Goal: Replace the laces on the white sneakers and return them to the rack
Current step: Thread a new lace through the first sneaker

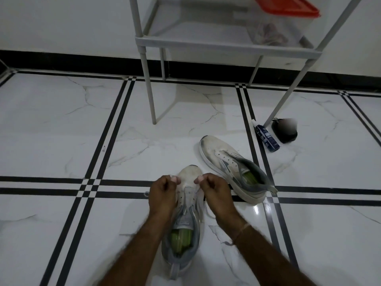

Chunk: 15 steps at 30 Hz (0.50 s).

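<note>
A white sneaker with grey collar and green insole [185,230] lies on the floor directly below me, toe pointing away. My left hand [164,193] and my right hand [214,189] sit over its toe end, fingers curled, each pinching a white lace [188,189] at the lowest eyelets. A loose lace end trails to the right of the shoe. The second white sneaker [231,168] rests unlaced on the floor to the right, toe away. The grey rack [222,46] stands behind, against the wall.
A clear box with a red lid [282,19] sits on the rack shelf. A blue tube [267,138] and a dark round object [284,131] lie by the rack's right front leg [286,98]. White marble tiles with black stripes cover the floor.
</note>
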{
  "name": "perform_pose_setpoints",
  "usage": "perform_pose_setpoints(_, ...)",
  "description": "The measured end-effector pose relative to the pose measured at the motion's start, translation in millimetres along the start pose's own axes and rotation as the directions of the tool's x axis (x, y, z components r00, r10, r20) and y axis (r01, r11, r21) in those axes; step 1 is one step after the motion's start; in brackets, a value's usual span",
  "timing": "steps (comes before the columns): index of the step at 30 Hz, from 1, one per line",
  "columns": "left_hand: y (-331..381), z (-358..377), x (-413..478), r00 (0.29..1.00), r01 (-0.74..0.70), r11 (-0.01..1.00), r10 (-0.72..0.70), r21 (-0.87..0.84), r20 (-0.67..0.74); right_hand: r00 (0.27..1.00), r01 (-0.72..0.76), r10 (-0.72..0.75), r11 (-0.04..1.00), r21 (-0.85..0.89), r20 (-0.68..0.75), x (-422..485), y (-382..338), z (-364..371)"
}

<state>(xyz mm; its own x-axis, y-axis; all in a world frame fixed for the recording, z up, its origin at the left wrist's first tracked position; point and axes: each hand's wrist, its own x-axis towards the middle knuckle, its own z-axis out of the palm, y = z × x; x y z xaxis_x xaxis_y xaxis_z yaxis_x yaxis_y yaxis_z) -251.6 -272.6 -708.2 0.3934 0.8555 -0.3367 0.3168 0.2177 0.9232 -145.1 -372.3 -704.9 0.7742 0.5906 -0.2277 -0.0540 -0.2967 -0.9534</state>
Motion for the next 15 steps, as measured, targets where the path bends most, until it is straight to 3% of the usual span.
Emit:
perform_pose_setpoints(7, 91, -5, -2, 0.995, -0.058, 0.975, 0.074, -0.216, 0.067, 0.991, 0.055, -0.073, 0.986, 0.157, 0.110, 12, -95, -26)
perform_pose_setpoints(15, 204, -11, -17, 0.947, -0.268, 0.913, 0.308, -0.308, 0.090, 0.964, 0.233, -0.256, 0.945, 0.231, 0.076, 5, -202, -50)
